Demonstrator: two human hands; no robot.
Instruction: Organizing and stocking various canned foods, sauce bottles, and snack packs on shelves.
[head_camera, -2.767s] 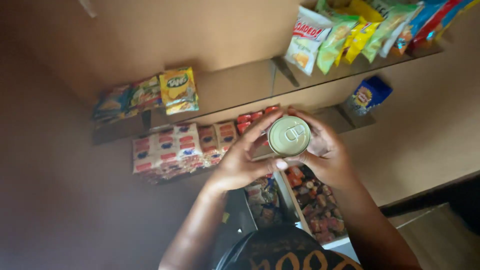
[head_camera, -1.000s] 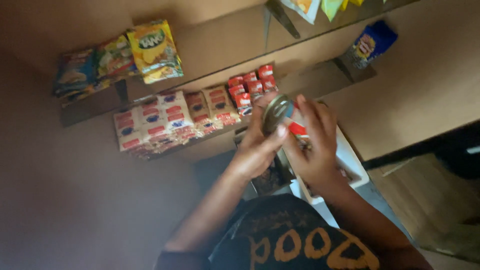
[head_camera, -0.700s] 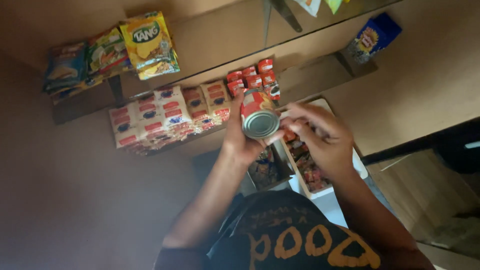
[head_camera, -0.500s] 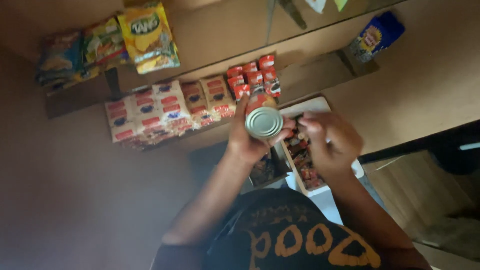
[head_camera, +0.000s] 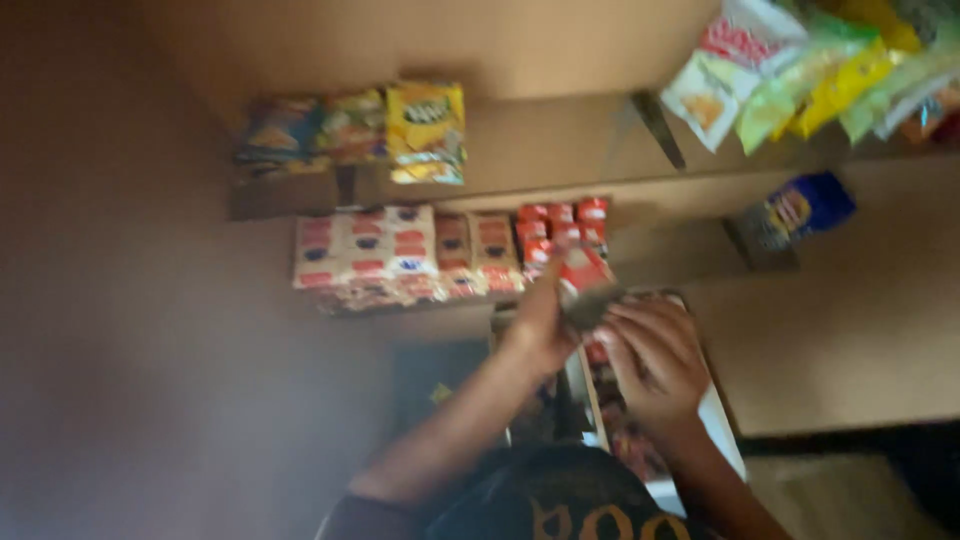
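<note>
Two shelves (head_camera: 600, 190) of brown board fill most of our view, and everything else sits in relation to them. Largest on them is the row of red-and-white packets (head_camera: 385, 255) along the lower shelf, left of centre; above these, on the upper shelf, stand a few yellow and orange snack bags (head_camera: 425, 130). Hanging green, yellow and white sachets (head_camera: 790, 75) crowd the upper shelf's far right end, and a blue packet (head_camera: 805, 205) lies below them on the lower shelf's right part. Small red tins (head_camera: 560, 225) stand stacked on the lower shelf just right of the packets. Below the lower shelf, an open white box (head_camera: 720, 420) of red goods sits in front of us.

We hold a red tin with a metal end (head_camera: 585, 285) just under the lower shelf's front edge, right below the stacked tins. Our left hand (head_camera: 540, 320) wraps it from the left, fingers closed on its side. Our right hand (head_camera: 650, 355) rests against it from the right with fingers curled; blur hides whether it truly grips.
</note>
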